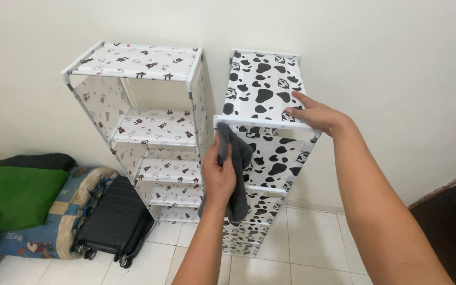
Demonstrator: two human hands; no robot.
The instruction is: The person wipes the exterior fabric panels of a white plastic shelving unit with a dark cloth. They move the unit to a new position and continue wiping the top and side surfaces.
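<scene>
My left hand (218,171) grips a dark grey cloth (238,174) and presses it against the front left post of a tall fabric shelf rack with a black-and-white cow pattern (262,87). The cloth hangs down in front of the upper shelves. My right hand (312,113) rests flat on the rack's top panel at its front right corner, fingers spread along the white front rail (259,125).
A second fabric rack with small cartoon prints (143,126) stands to the left, touching the cow rack, against a cream wall. On the white tiled floor at left lie a black suitcase (113,221), folded blankets (59,211) and a green cushion (19,192). A dark doorway (449,221) is at right.
</scene>
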